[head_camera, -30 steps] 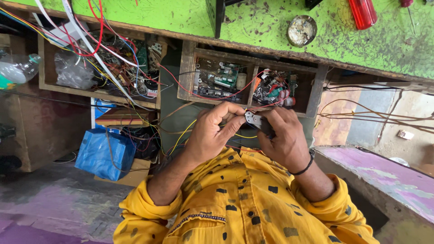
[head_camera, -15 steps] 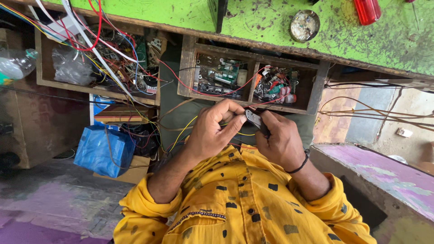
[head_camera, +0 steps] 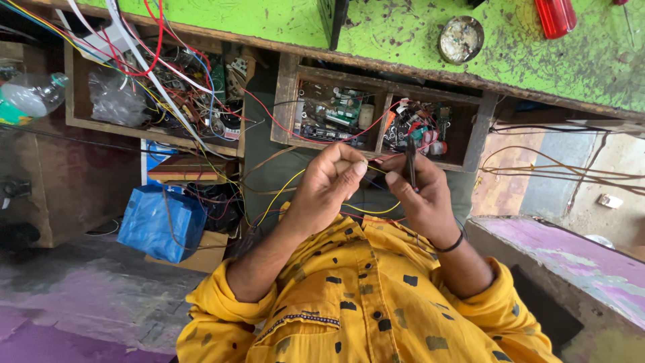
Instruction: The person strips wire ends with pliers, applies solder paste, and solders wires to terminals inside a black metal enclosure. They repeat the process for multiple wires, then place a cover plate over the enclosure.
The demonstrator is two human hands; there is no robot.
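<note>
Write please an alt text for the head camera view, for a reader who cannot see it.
A person in a yellow patterned shirt holds a thin dark tool in the right hand, while the left hand pinches a yellow wire. Beyond the hands, wooden drawers of electronic parts and tangled wires hang open under a green workbench.

Mustard-yellow shirt, dark-flecked, long-sleeved.

Buttoned placket down the front (head_camera: 376, 302), small dark buttons; scattered blackish rectangular dabs across chest and sleeves; patterned trim strip along one pocket edge (head_camera: 299, 321). Sleeves pushed up to the elbows, forearms bare. Thin black band round the wrist of the right hand (head_camera: 420, 198). Left hand (head_camera: 326, 191) unadorned.
</note>
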